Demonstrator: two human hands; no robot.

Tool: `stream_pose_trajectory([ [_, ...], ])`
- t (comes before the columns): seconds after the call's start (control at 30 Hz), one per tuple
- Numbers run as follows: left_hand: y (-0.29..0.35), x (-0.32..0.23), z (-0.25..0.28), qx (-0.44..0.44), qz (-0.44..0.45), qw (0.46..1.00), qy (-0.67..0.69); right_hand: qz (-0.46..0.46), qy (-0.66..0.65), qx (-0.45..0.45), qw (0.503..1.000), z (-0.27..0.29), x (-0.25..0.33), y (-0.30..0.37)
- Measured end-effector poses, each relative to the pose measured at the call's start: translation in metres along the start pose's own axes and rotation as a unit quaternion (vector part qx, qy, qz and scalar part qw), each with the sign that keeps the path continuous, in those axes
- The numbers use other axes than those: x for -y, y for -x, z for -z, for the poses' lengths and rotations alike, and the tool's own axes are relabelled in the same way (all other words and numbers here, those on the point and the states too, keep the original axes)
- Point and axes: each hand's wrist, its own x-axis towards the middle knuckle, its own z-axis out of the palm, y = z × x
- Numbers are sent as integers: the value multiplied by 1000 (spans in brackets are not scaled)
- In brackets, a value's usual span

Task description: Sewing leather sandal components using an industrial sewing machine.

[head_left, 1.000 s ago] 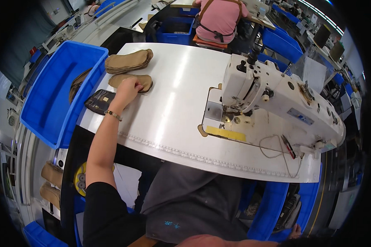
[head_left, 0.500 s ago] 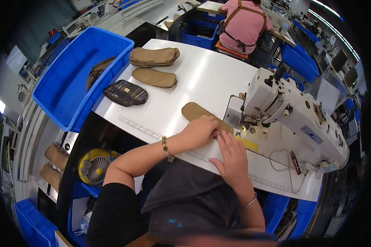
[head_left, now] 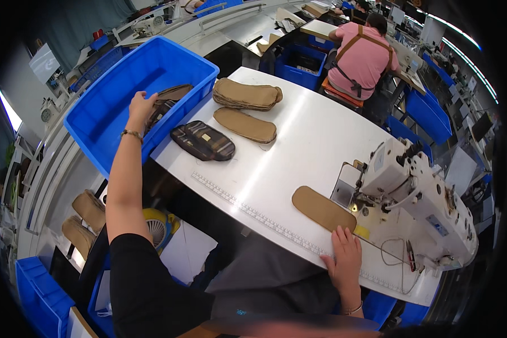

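My left hand (head_left: 141, 107) reaches into the large blue bin (head_left: 80, 127), above dark plaid pieces (head_left: 160, 112) and a brown one (head_left: 176, 92). Its fingers look slightly bent and apart; whether the tips touch the plaid fabric is unclear. On the white table, my right hand (head_left: 345, 256) lies with fingers stretched, the tips at the near end of a long, rounded brown fabric piece (head_left: 324, 208). This piece lies flat beside the sewing machine (head_left: 417, 191).
Two stacks of brown pieces, one thicker (head_left: 247, 93) and one thinner (head_left: 245, 124), lie by the bin, with a plaid pouch (head_left: 203, 141) near them. A ruler strip (head_left: 253, 211) follows the table's front edge. Small snips (head_left: 410, 256) lie beside the machine. Ahead sits a person in pink (head_left: 361, 62).
My left hand has left the brown piece and moved far left into the bin. My right hand stays at the piece's near end, fingers flatter. The whole view has shifted.
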Motion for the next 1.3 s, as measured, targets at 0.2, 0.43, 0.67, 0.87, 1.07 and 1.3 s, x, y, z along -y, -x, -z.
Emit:
stream_pose_trajectory([
  [0.2,-50,53,-16,124,149,981,19,-4,29,-2,1000,-5,-3,5],
  [0.43,-36,40,-45,228,223,938,135,54,61,11,997,-16,-24,16],
  [0.67,-40,11,-34,489,199,843,106,45,70,49,995,-24,-41,29],
  [0.87,-48,56,-61,504,243,828,39,11,154,123,980,-18,-33,16],
  [1.07,-27,87,-47,517,116,837,-133,55,64,8,996,-14,-24,14],
  [1.3,-12,59,30,397,68,911,-95,37,41,-7,998,-6,-8,9],
])
